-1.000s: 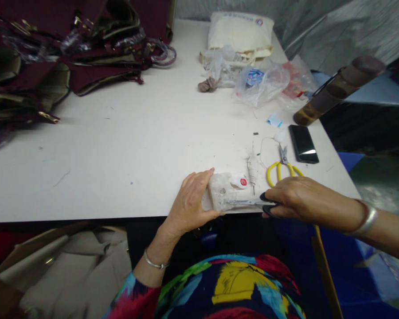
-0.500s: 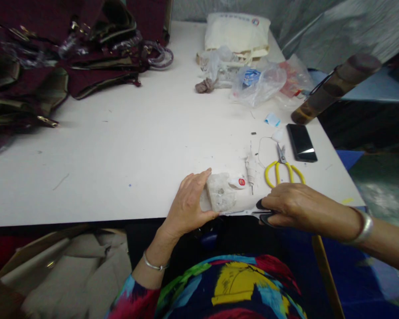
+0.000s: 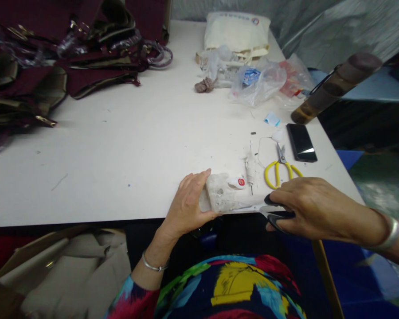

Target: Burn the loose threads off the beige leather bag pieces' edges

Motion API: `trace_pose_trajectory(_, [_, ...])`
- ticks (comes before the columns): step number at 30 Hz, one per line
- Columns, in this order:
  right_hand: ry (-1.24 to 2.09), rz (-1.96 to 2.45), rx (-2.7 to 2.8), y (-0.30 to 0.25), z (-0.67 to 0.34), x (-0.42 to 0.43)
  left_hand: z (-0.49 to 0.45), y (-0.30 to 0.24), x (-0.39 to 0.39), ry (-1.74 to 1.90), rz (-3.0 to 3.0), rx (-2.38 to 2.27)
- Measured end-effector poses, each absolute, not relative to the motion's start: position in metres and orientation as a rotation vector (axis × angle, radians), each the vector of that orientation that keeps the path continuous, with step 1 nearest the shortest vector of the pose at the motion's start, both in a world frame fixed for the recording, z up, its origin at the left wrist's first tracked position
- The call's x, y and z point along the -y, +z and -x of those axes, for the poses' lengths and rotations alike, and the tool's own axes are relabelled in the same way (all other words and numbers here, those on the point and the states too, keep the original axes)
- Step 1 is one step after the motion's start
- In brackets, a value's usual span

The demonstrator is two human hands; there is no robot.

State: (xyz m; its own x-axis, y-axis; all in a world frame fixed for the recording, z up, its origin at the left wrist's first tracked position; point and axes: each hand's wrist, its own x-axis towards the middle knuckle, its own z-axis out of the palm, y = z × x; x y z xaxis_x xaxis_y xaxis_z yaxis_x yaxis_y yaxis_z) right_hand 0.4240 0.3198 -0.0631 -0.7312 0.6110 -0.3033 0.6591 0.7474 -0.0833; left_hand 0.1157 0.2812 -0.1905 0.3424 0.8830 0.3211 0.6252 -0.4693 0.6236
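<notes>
My left hand (image 3: 187, 204) is closed round the left end of a whitish, translucent block (image 3: 221, 196) that lies at the near edge of the white table (image 3: 126, 146). Its thumb presses the block's near side. My right hand (image 3: 307, 204) grips black-handled scissors (image 3: 275, 212), whose blades point left along the block's near edge. A small white tube with a red label (image 3: 238, 182) rests against the block's far side.
Yellow-handled scissors (image 3: 281, 168), a thin white tool (image 3: 250, 167) and a black phone (image 3: 301, 142) lie to the right. Plastic bags (image 3: 261, 82) and a cream cloth bag (image 3: 238, 32) sit at the back. Maroon bags (image 3: 63, 53) pile at the far left. A carton (image 3: 53, 270) stands below.
My right hand has drawn the black scissors rightward, away from the block. My left hand has kept its hold on the block.
</notes>
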Motion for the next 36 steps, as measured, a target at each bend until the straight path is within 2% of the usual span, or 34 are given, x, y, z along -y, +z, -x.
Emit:
trace_pose_trajectory(14, [-0.324,-0.908,-2.614,-0.055,-0.411,-0.33,-0.114,-0.192,-0.281,0.882,-2.203,-1.314])
trace_pose_trajectory(25, [-0.458,-1.01,-2.383,-0.041,-0.39,-0.338,-0.114,-0.195,-0.281,0.91,-2.222,-1.296])
trace_pose_trajectory(36, [-0.492,-1.006,-2.479,-0.039,-0.382,-0.339,-0.114,-0.194,-0.281,0.909,-2.203,-1.287])
